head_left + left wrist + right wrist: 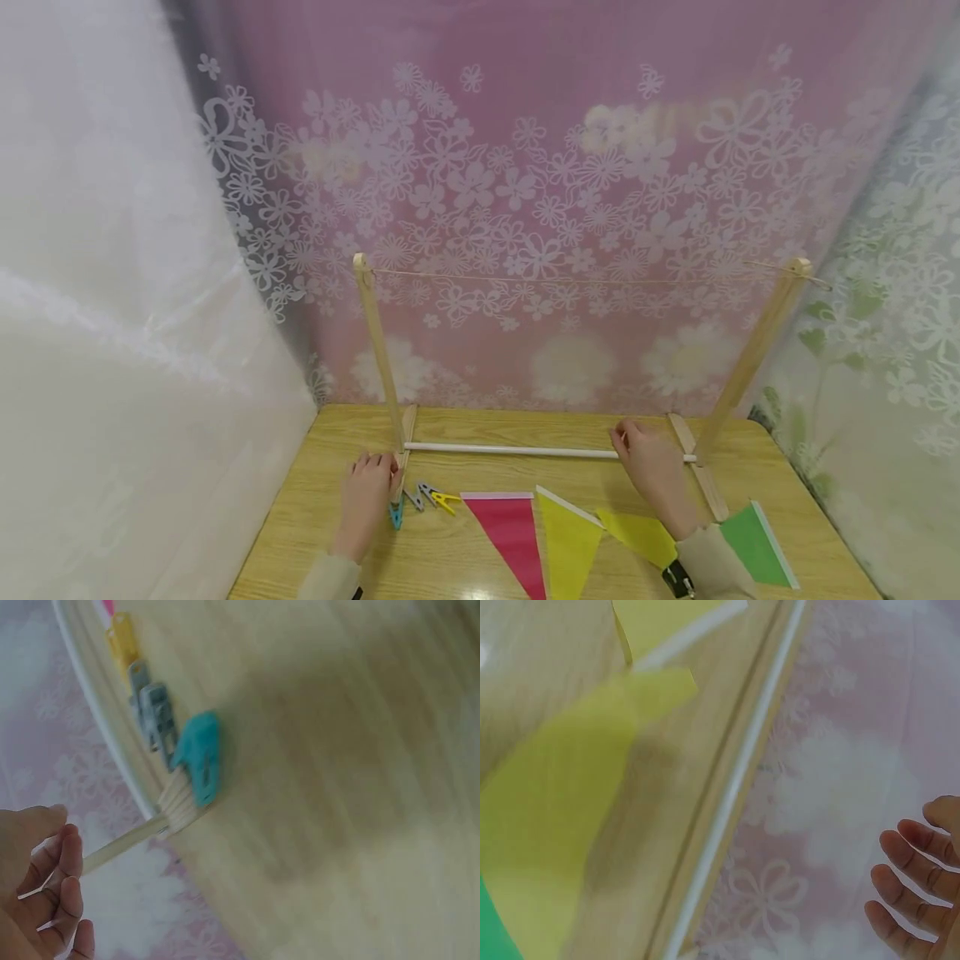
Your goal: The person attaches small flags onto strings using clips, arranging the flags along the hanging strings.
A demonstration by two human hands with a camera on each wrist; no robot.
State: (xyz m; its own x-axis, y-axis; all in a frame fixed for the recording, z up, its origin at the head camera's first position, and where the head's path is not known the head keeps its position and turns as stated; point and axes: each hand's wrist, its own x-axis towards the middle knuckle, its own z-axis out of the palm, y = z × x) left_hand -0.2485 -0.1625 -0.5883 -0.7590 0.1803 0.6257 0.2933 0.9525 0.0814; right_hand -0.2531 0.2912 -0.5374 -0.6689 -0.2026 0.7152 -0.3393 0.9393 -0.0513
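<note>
A wooden frame stands on the table, with a left post, a right post, a white crossbar low between them and a thin string near their tops. My left hand hovers by the left foot, its fingers loosely bent with nothing held in the left wrist view. Near it lie a teal clothespin, grey clothespins and a yellow clothespin. My right hand is over the crossbar's right part, fingers relaxed and holding nothing in the right wrist view.
Along the table's front lie a red pennant, a yellow pennant, another yellow piece partly behind the right forearm, and a green pennant. Flowered curtains enclose the table.
</note>
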